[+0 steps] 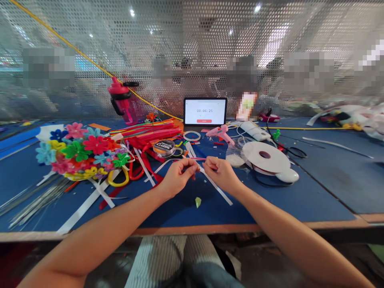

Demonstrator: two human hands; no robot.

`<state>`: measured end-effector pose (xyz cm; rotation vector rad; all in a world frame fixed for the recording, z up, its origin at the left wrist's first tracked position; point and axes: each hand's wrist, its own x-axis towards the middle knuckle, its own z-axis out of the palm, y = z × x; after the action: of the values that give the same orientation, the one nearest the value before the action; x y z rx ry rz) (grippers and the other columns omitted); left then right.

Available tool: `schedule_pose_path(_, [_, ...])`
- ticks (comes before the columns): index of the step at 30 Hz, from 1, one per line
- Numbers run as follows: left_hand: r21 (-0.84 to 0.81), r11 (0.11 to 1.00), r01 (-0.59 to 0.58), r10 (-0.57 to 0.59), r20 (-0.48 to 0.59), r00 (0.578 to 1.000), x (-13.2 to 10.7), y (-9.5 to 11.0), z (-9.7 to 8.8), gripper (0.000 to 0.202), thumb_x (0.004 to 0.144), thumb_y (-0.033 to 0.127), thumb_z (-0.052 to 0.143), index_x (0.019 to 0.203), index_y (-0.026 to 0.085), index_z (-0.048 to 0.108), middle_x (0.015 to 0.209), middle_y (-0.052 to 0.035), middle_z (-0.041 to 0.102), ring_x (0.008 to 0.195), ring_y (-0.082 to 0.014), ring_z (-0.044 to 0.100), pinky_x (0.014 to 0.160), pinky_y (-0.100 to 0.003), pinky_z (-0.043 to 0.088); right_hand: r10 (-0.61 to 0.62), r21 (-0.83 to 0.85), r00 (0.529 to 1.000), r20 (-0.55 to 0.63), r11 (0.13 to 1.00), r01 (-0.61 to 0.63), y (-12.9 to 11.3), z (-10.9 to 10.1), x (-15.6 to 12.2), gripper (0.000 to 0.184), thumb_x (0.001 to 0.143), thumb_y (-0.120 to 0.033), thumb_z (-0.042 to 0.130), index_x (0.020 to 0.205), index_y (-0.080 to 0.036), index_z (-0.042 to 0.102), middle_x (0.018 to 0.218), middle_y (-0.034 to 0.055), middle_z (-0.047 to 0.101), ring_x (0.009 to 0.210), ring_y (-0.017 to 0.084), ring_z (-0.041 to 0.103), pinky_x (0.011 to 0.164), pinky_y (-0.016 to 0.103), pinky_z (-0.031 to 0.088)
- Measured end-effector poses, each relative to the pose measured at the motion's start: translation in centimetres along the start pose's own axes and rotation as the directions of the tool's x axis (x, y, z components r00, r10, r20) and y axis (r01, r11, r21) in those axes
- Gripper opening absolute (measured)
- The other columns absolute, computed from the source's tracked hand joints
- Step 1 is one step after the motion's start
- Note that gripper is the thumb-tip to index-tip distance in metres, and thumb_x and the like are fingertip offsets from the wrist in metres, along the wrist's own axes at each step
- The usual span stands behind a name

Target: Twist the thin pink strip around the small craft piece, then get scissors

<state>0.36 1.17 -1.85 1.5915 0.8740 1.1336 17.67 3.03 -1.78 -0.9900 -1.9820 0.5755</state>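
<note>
A short stretch of pink pipe cleaner (198, 159) shows between my two hands, above the middle of the blue table. My left hand (181, 174) pinches its left part, thumb and fingertips together. Curled fingers of my right hand (220, 172) close on the other end, which they mostly hide. Beneath the hands lies a white ribbon strip (220, 190). Nearer to me rests a small pale green scrap (198, 202). Behind the right hand stands a pink glue gun (222, 134), tilted, among cables and scraps.
Left, bunched fuzzy flowers (76, 150) lie by yellow-handled scissors (118, 178) and thin wires (39, 204). Pipe cleaners (150, 134) are heaped behind a tape roll (163, 148). A white spool (265, 158) sits right. A bottle (123, 102) and a timer screen (205, 112) stand behind.
</note>
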Motion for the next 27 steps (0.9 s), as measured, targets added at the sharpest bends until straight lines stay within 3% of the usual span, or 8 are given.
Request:
schedule_pose_path(20, [-0.022, 1.0, 0.003, -0.003, -0.02, 1.0, -0.13, 0.37, 0.21, 0.02, 0.084, 0.031, 0.055, 0.077, 0.013, 0.058, 0.075, -0.0014, 0.055, 0.06, -0.0081, 0.05, 0.059, -0.023, 0.04, -0.031, -0.085, 0.995, 0.095, 0.996, 0.039, 0.23, 0.22, -0.04, 0.028, 0.074, -0.013, 0.044, 0.059, -0.02, 0.021, 0.055, -0.0061, 0.026, 0.055, 0.008, 0.023, 0.056, 0.024, 0.021])
schedule_pose_path(27, [0.067, 0.998, -0.001, 0.004, -0.046, 0.999, 0.25, -0.09, -0.35, 0.021, 0.086, 0.033, 0.051, 0.081, 0.013, 0.058, 0.074, -0.0014, 0.055, 0.061, -0.0091, 0.05, 0.061, -0.023, 0.041, 0.009, -0.105, 1.0, 0.028, 0.994, -0.006, 0.26, 0.05, -0.02, 0.034, 0.079, -0.02, 0.046, 0.059, -0.02, 0.018, 0.056, -0.0063, 0.02, 0.055, 0.008, 0.019, 0.054, 0.024, 0.02])
